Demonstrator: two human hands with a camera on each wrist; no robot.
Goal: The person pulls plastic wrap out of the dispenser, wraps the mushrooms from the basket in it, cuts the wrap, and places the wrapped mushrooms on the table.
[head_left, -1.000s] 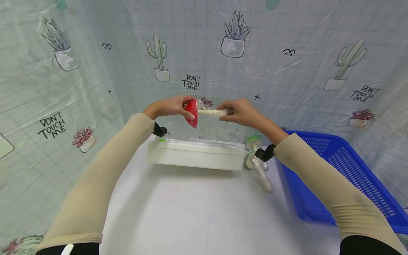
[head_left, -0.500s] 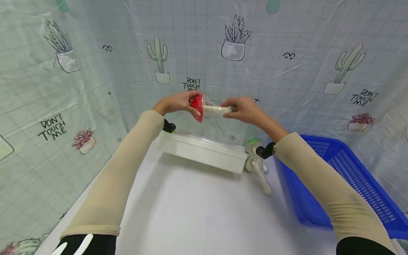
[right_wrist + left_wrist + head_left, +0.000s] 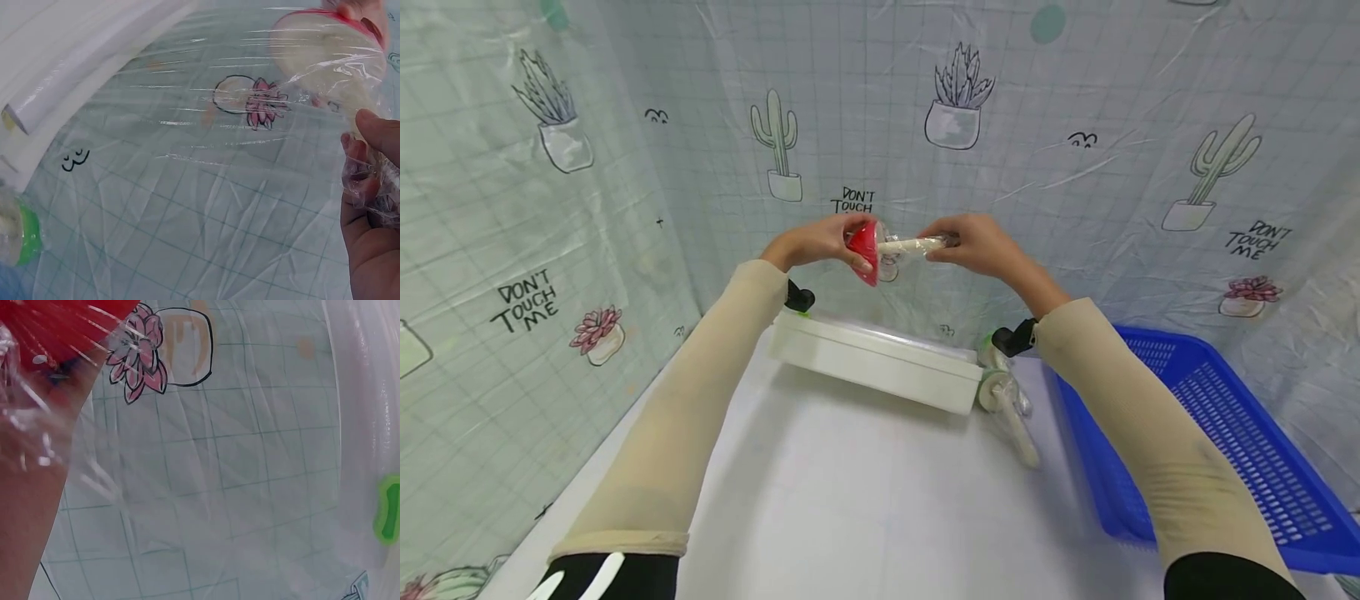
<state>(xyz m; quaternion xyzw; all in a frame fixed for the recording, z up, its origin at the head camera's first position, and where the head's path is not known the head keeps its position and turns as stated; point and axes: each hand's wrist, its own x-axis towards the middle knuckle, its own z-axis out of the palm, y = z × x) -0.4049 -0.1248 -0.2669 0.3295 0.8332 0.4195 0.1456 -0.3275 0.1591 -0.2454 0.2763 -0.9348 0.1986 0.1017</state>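
Observation:
A mushroom-shaped object with a red cap (image 3: 864,250) and a pale stem (image 3: 910,246) is held up sideways above the back of the table. Clear plastic film wraps it, with shiny creases across the stem. My left hand (image 3: 822,242) grips the cap from the left. At the other end, my right hand (image 3: 973,242) pinches the stem's tip, thumb and fingers bunching the film (image 3: 375,187) there. The right wrist view shows the cap's pale underside (image 3: 319,47) through the film. Below both hands stands a long white box (image 3: 880,367), set at a slant.
Along the box's back edge runs a green clip (image 3: 389,509). Right of it lie film-wrapped mushroom shapes, one with a long pale stem (image 3: 1017,429), another with a green rim (image 3: 29,231). A blue plastic basket (image 3: 1105,475) stands at the right. Behind hangs a cactus-print sheet (image 3: 865,108).
Both hands have moved slightly right with the mushroom, and the right hand has risen, tipping the stem's end up. The white box has swung from nearly straight to slanted, its left end farther back.

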